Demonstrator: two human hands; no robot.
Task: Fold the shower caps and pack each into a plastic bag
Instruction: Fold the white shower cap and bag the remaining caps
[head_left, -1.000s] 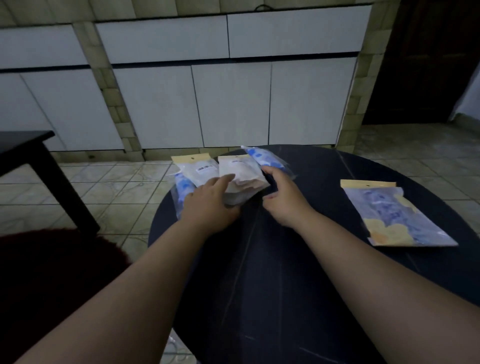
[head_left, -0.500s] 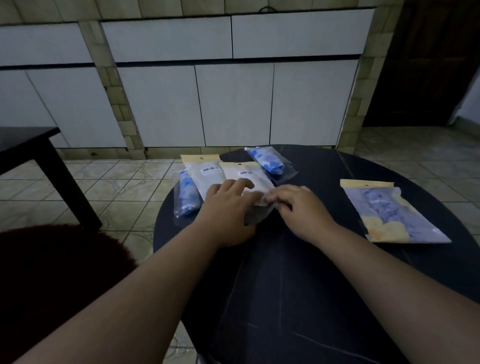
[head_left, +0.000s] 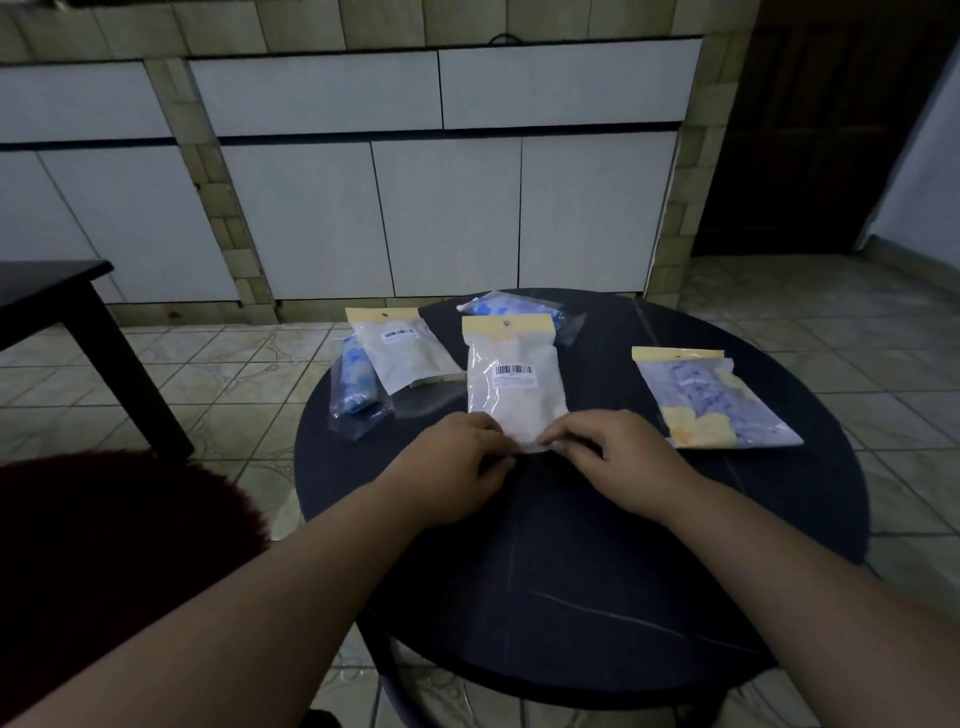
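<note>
Round dark table at centre, white cupboards across the top; left hand and right hand pinch a white packet's near edge.

The room is dim, with a cold bluish tone. Soft light falls on the white cabinets; the doorway at right stays almost black. Straight lines bend near the edges, and the forearms look slightly blurred.

One head-worn view looks forward and down, close over a round table. Both forearms reach in from the near edge; white cabinets and tiled floor lie far.
</note>
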